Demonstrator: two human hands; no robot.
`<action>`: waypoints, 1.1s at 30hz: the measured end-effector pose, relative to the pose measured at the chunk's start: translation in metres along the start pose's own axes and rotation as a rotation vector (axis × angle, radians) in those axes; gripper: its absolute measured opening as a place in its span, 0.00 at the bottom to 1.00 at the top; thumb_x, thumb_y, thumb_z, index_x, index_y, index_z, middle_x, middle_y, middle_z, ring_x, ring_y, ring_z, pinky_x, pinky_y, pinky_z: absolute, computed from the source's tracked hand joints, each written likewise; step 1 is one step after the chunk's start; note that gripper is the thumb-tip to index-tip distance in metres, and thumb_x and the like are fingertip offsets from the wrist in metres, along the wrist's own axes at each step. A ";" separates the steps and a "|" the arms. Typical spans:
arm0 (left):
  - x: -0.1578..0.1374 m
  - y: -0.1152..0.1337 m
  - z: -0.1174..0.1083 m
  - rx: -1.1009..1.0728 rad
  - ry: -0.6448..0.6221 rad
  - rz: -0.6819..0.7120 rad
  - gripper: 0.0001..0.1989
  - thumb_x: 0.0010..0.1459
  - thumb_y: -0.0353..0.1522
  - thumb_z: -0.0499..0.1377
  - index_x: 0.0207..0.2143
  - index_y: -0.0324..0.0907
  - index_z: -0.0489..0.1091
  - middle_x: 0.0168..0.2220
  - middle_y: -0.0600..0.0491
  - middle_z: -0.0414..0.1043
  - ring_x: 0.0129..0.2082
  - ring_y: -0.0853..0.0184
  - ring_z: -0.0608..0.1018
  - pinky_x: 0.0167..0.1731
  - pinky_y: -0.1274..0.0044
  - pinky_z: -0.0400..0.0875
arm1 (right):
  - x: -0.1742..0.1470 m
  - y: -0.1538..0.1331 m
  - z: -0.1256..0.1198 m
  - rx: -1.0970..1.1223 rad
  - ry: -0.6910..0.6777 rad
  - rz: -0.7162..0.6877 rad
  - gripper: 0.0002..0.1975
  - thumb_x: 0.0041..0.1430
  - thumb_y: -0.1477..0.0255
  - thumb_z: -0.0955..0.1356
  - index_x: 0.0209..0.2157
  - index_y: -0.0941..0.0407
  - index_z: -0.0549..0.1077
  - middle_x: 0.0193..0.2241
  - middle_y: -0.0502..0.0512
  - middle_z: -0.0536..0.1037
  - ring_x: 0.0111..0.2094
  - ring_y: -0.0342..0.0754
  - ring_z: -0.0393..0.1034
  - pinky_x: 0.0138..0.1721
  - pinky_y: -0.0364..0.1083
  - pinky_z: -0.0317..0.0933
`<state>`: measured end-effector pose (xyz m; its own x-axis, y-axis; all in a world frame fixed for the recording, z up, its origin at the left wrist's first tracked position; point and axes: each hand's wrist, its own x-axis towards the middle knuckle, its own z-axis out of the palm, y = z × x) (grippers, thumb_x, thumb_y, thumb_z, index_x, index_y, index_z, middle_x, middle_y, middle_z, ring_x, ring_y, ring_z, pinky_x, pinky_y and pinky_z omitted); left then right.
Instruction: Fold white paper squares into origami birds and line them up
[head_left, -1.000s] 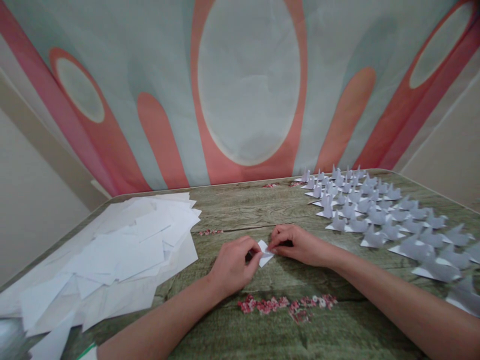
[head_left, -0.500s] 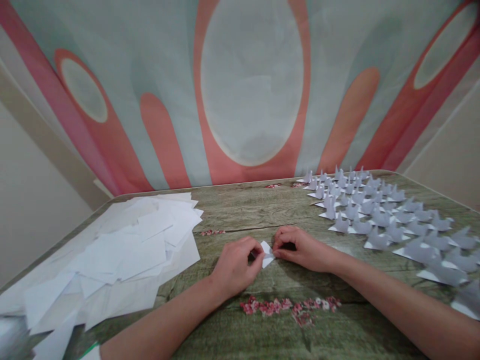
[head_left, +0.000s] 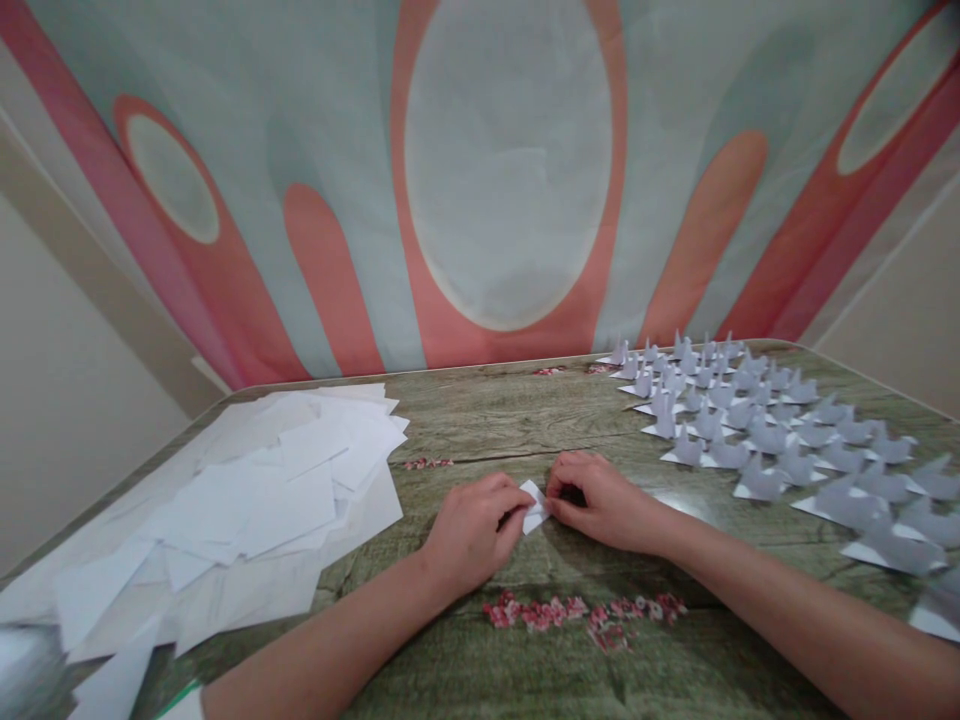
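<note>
A small piece of folded white paper [head_left: 535,507] is held low over the middle of the table, between my two hands. My left hand [head_left: 480,525] pinches its left side with thumb and forefinger. On its right side, the fingertips of my right hand [head_left: 589,498] are closed on the edge. Fingers cover parts of the paper, so its full shape and folds are hidden.
Loose white paper sheets [head_left: 247,500] lie in an overlapping pile on the left. Several folded paper birds [head_left: 761,478] stand in rows on the right. Printed pink flowers [head_left: 551,612] decorate the wood-patterned table [head_left: 480,420]. A patterned backdrop [head_left: 510,345] rises behind.
My left fingers have shifted slightly on the folded paper, their grip still pinched. My right hand keeps its hold in nearly the same place. The whole view has moved very slightly.
</note>
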<state>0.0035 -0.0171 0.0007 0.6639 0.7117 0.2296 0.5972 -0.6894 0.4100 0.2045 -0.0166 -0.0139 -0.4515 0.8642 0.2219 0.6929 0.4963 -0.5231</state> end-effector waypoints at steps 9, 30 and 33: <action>-0.001 -0.001 0.001 0.104 -0.016 0.034 0.11 0.59 0.31 0.51 0.40 0.45 0.72 0.40 0.52 0.69 0.36 0.68 0.72 0.37 0.78 0.66 | 0.001 -0.004 0.001 -0.029 0.000 0.050 0.04 0.52 0.73 0.65 0.26 0.56 0.71 0.26 0.52 0.71 0.32 0.46 0.63 0.35 0.45 0.53; -0.009 0.006 0.005 0.533 -0.168 0.128 0.11 0.62 0.28 0.45 0.41 0.38 0.66 0.38 0.49 0.69 0.36 0.64 0.72 0.34 0.75 0.69 | 0.000 -0.005 0.003 -0.051 0.006 0.080 0.05 0.53 0.72 0.65 0.25 0.56 0.70 0.27 0.51 0.71 0.32 0.46 0.63 0.35 0.45 0.52; -0.011 0.007 0.003 0.552 -0.194 0.140 0.11 0.61 0.27 0.46 0.43 0.37 0.65 0.39 0.49 0.69 0.37 0.63 0.72 0.33 0.74 0.70 | 0.000 -0.003 0.002 -0.036 -0.004 0.073 0.05 0.54 0.71 0.65 0.26 0.56 0.70 0.27 0.51 0.70 0.32 0.46 0.63 0.35 0.45 0.53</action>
<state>0.0024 -0.0303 -0.0018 0.7919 0.6076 0.0615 0.6094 -0.7797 -0.1438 0.2012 -0.0186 -0.0140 -0.4017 0.8977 0.1811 0.7435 0.4351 -0.5079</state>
